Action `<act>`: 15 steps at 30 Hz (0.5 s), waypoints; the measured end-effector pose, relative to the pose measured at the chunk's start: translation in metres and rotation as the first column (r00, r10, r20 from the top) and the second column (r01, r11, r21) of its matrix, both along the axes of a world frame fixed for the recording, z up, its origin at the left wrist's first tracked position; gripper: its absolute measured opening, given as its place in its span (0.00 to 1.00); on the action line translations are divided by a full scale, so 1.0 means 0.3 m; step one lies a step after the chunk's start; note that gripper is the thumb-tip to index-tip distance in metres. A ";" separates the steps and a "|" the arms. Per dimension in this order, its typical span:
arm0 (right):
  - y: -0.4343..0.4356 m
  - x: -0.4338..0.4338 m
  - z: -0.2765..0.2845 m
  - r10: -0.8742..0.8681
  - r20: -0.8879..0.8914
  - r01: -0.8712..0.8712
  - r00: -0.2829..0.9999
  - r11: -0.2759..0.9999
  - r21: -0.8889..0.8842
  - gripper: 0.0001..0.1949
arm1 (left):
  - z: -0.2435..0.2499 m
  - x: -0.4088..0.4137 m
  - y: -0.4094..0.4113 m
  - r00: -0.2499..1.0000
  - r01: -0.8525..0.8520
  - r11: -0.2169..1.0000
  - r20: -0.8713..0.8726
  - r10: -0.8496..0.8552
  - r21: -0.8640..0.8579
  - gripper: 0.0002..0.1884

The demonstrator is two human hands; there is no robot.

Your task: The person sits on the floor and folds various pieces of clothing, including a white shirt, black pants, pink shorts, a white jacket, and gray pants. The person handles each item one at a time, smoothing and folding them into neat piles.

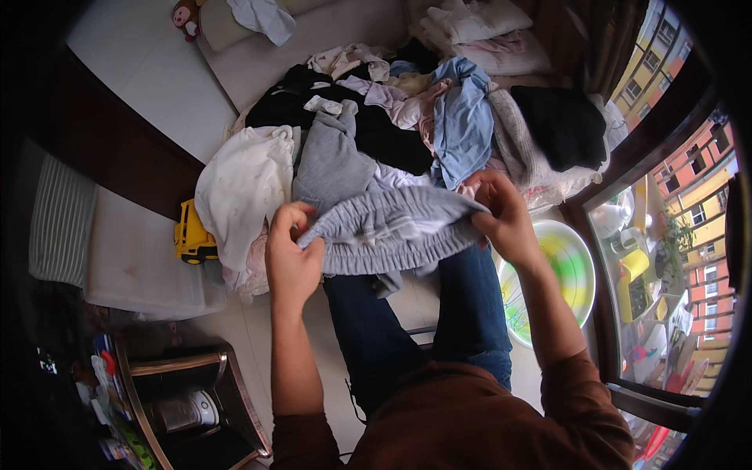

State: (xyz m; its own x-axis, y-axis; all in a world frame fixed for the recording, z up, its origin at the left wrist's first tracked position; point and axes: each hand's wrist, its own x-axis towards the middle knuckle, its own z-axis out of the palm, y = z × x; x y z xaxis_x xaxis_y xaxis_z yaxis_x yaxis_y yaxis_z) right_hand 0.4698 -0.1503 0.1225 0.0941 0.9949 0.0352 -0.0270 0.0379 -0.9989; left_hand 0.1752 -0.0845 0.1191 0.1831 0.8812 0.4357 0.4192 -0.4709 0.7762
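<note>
Both hands hold a pair of grey pants by its gathered elastic waistband, stretched wide above my knees. My left hand pinches the left end between thumb and fingers. At the opposite end, my right hand grips the waistband near its corner. The waist opening faces me, and the lower part of the garment is mostly hidden behind the band. Just beyond lie a grey garment, a light blue shirt and a black garment in a loose heap.
A white garment drapes at the left beside a yellow toy truck. Folded black clothing rests on the right. A green-and-yellow basin stands on the floor near the window. Stacked pillows sit at the back.
</note>
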 end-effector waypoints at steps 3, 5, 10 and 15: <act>0.063 -0.006 0.080 0.008 0.105 -0.018 0.994 0.995 0.094 0.21 | 0.108 0.021 0.015 1.000 0.002 0.989 0.002 -0.001 -0.147 0.15; 0.098 -0.013 0.140 0.022 0.123 -0.038 0.992 0.991 0.130 0.20 | 0.157 0.016 0.040 0.992 0.101 0.977 -0.052 -0.112 -0.188 0.17; 0.149 -0.008 0.256 0.096 0.286 -0.151 0.954 0.972 0.178 0.18 | 0.311 0.023 0.047 0.973 0.185 0.835 -0.023 -0.230 -0.518 0.18; 0.171 -0.003 0.317 0.084 0.413 -0.193 0.907 0.954 0.229 0.17 | 0.373 0.009 0.070 0.967 0.210 0.823 -0.014 -0.255 -0.528 0.15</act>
State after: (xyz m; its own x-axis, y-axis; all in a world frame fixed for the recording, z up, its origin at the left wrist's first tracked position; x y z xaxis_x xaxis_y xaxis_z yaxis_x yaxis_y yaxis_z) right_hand 0.4691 -0.0990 0.2175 -0.1199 0.9470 0.2981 0.3420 0.3213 -0.8831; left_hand 0.1779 -0.0635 0.2309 0.4257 0.8996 -0.0976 0.4203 -0.1011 0.9017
